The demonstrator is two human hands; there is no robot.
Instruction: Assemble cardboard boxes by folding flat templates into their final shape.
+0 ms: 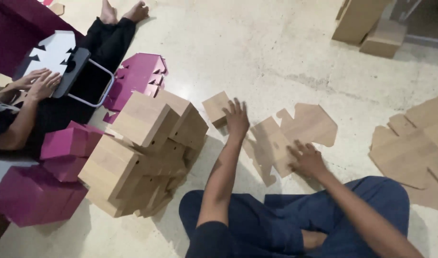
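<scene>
Flat cardboard cutout [295, 136] laid on floor [276, 57], right of folded brown boxes [142, 153]. Left hand [237, 119] spread flat on small folded piece [215, 108]; right hand [306, 158] pressed open on cutout (nothing gripped). Judged light, bendable, best taken by edges.

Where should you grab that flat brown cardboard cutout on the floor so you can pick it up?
Probably by its far edge, near the notched tabs. The flat cardboard cutout lies flush on the floor, so a pinch grip under that free edge, coming from the top of the picture, looks easiest. The right hand already presses its near side.
</scene>
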